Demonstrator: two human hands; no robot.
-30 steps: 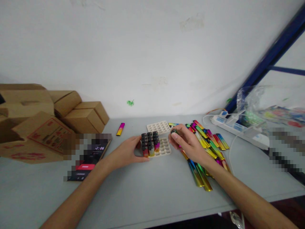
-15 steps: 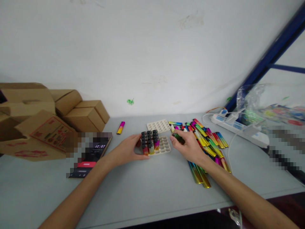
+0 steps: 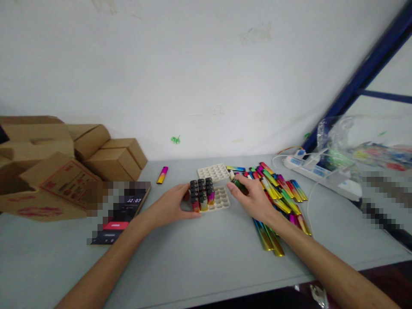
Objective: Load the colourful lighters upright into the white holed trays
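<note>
Several lighters (image 3: 202,194) with black tops stand upright in the left part of a pale tray (image 3: 222,198) with round pockets. My left hand (image 3: 175,202) clasps that tray's left end, thumb along the front and fingers behind the lighters. To the tray's right, my right hand (image 3: 252,195) is closed round a green lighter (image 3: 238,185), its dark top pointing left. Part of this lighter is hidden by the fingers. Shiny multicoloured lighter sleeves (image 3: 281,191) lie in a loose heap beside and under the right wrist.
A second pocketed tray (image 3: 213,172) lies behind the first. One purple-yellow sleeve (image 3: 162,175) lies apart at the left. Cardboard boxes (image 3: 112,159) and a phone (image 3: 124,210) take up the left side. A power strip (image 3: 322,175) with cables sits at the right, near a plastic bag (image 3: 341,141).
The whole view has shifted slightly. My right hand still grips the green lighter and my left hand keeps its place at the tray; little else differs.
</note>
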